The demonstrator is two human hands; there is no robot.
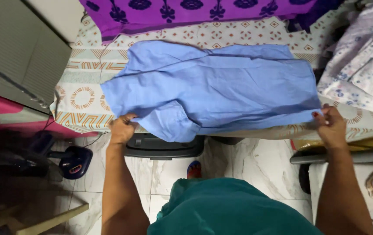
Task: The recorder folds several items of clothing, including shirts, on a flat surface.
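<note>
A light blue shirt (212, 89) lies spread across a patterned cloth-covered table (82, 98). My left hand (122, 129) grips the shirt's near edge at the left, by a folded sleeve. At the table's front edge, my right hand (331, 126) pinches the shirt's near right corner. Both arms reach forward from my teal garment (230, 209).
A purple patterned cloth (195, 11) lies at the table's far side. A pile of white floral fabric (360, 65) sits at the right. A dark blue iron (74, 162) rests on the marble floor at left, by a grey cabinet (16, 56). A black bin (164, 147) stands under the table.
</note>
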